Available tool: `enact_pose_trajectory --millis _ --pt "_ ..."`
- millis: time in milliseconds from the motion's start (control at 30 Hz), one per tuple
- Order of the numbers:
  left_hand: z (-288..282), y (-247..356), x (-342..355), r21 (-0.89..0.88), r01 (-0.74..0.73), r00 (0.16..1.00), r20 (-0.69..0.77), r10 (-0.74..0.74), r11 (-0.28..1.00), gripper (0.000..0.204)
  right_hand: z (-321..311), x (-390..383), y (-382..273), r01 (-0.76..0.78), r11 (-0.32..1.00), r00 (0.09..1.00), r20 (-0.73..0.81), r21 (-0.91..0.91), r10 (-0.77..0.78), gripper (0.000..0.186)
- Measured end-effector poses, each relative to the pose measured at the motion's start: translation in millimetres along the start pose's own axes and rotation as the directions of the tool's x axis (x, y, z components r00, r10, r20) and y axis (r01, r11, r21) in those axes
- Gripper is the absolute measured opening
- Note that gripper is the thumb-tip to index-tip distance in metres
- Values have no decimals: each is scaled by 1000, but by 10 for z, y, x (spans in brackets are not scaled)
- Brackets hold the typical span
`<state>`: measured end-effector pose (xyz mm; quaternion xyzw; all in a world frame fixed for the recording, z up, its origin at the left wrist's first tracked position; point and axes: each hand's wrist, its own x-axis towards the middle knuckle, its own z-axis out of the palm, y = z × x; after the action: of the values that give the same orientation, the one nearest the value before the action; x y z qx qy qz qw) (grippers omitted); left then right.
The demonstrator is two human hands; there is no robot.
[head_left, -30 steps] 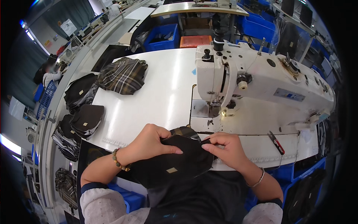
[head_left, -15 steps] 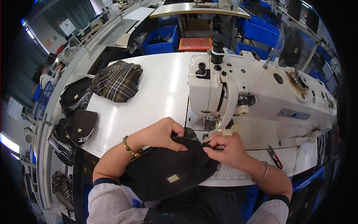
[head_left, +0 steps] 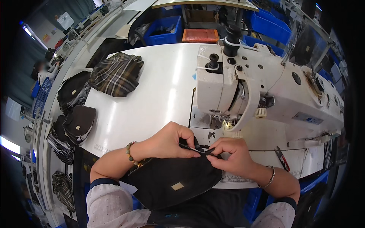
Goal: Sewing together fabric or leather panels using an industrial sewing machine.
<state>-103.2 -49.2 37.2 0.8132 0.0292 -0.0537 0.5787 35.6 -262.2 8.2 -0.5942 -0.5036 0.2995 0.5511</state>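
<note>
A dark fabric cap piece (head_left: 175, 171) with a small pale label (head_left: 177, 186) hangs over the table's front edge toward my lap. My left hand (head_left: 173, 142) pinches its upper edge between thumb and fingers. Close beside it, my right hand (head_left: 230, 154) grips the same edge, where a folded strip and a thin light line show between the hands. Both hands are just in front of the sewing machine (head_left: 224, 87), apart from its needle area. Some of the edge is hidden behind my fingers.
Red-handled thread snips (head_left: 282, 159) lie right of my right hand. A plaid fabric piece (head_left: 118, 74) rests on the white table (head_left: 159, 68) at the far left. Stacked dark cap pieces (head_left: 79, 123) sit left of the table. Blue bins (head_left: 163, 32) stand behind it.
Both hands have come closer together on the cap piece's edge, which is now folded, showing a light line. The view has shifted slightly, so the machine appears nearer.
</note>
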Motion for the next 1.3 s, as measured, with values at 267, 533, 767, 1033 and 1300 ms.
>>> enact_pose_trajectory --millis 267,533,767,1033,1300 --pt "0 -20 3 -44 20 1000 15 -19 999 23 36 -34 -6 -78 990 996 -26 118 82 13" --pt "13 6 20 -79 23 998 55 -19 997 22 30 -38 6 -126 980 991 -23 152 131 17" --pt "108 47 23 -36 20 1000 22 -19 999 17 60 -24 22 -43 997 999 -23 71 45 13" --pt "63 10 15 -105 66 996 64 -59 992 10 52 -18 18 -84 992 996 -30 97 87 12" --pt "56 -3 21 -151 96 993 79 -85 984 11 79 -42 91 -235 911 970 20 339 243 12"
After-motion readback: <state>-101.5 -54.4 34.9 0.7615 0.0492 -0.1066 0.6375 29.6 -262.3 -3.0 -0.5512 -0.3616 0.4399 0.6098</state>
